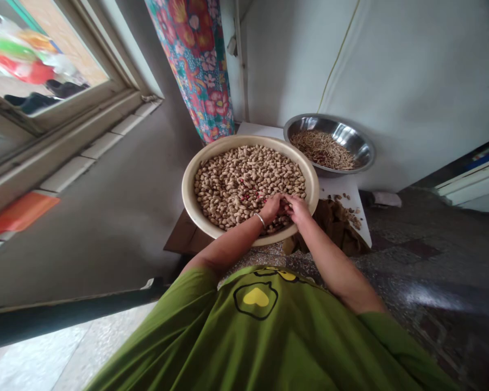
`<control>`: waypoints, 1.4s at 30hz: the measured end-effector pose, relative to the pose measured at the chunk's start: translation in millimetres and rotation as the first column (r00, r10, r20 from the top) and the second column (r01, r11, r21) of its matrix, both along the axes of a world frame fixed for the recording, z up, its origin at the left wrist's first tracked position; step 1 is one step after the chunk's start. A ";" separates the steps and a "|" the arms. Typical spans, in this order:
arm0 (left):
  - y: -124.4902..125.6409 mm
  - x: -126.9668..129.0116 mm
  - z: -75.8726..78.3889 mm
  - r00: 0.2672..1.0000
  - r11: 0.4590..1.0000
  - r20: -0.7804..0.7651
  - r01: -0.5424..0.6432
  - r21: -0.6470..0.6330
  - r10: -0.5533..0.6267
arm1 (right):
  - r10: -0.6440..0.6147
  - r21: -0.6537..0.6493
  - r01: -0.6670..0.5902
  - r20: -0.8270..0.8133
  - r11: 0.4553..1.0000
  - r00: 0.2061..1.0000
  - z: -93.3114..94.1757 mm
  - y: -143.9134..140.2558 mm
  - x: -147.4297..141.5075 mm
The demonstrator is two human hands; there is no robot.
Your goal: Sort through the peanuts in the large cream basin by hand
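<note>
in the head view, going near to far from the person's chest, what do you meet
green shirt → left hand and right hand side by side at the near rim → cream basin of peanuts → steel bowl of husks → white wall

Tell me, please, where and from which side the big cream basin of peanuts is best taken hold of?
Probably by the rim of the basin, one hand on its left edge and one on its right. It is wide, round and heaped with peanuts, so two opposite grips should keep it level. The far right rim sits close to the steel bowl, so grip slightly nearer.
</note>
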State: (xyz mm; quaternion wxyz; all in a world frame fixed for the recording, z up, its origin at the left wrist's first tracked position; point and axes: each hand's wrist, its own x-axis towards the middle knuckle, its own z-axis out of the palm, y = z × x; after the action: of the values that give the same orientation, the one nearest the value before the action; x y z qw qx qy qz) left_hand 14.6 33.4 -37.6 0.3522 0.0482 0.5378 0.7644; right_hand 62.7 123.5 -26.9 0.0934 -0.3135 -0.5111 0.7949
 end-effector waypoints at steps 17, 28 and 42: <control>1.9 -7.9 -3.9 0.971 0.982 0.177 0.142 0.122 -0.162 | -0.080 0.177 0.078 0.007 0.981 0.997 1.5 -4.5 -5.7; -14.5 -7.8 12.2 0.999 1.000 0.048 0.000 -0.001 0.000 | -0.093 -0.117 0.080 -0.112 0.990 0.989 14.9 26.0 0.7; -6.7 -23.9 8.0 0.918 0.929 -0.218 -0.358 -0.097 0.331 | -0.523 0.064 0.519 0.080 0.852 0.848 20.0 221.1 50.6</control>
State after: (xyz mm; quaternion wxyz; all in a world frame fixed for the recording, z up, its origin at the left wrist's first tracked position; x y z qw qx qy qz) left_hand -9.3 26.7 -29.6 0.1592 0.0047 0.6207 0.7677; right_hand 113.3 344.6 -6.9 0.2875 -0.4755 -0.4265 0.7137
